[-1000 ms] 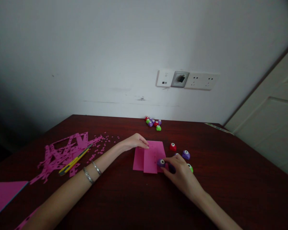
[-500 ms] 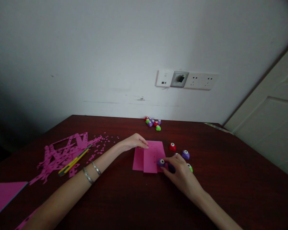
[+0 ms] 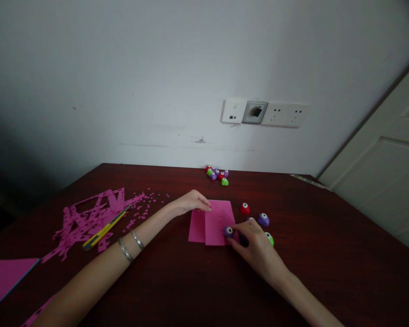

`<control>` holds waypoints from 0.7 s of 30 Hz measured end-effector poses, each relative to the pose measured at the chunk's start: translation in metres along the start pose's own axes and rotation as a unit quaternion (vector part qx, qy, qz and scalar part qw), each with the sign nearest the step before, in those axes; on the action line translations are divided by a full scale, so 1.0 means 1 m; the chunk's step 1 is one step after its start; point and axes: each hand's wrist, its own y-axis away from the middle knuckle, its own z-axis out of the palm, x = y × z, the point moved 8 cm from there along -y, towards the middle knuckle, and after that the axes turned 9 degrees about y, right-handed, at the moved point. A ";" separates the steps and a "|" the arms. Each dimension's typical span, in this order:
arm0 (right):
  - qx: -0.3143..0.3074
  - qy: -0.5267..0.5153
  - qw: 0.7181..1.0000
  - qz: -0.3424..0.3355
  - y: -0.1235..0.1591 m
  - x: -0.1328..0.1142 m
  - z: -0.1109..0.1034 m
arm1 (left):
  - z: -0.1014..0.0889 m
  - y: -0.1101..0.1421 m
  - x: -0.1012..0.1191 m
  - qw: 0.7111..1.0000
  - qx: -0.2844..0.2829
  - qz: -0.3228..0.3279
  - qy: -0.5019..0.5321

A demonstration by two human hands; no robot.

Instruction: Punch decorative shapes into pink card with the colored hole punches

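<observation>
Wall plate point(image 3: 232, 112) marks blur; right fingers point(image 3: 241, 227) hold purple punch point(image 3: 228, 232).

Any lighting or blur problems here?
Head view: dim, the wall falling into shadow at left; head view: dark top-right corner; head view: fine marks on the pink card too soft to read, right hand without obvious motion blur.

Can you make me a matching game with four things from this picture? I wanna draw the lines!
Things:
1. Cutter
2. Left hand
3. Right hand
4. White sockets

Matches:
A. Pinching a purple one-eyed gadget
B. Up on the wall
C. Mostly yellow
D. At the far part of the pink paper

Right pairs: 1-C, 2-D, 3-A, 4-B
</observation>
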 end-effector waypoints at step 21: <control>-0.033 0.003 0.998 -0.048 0.001 -0.004 0.009 | 0.002 -0.001 0.001 0.998 0.047 0.023 -0.034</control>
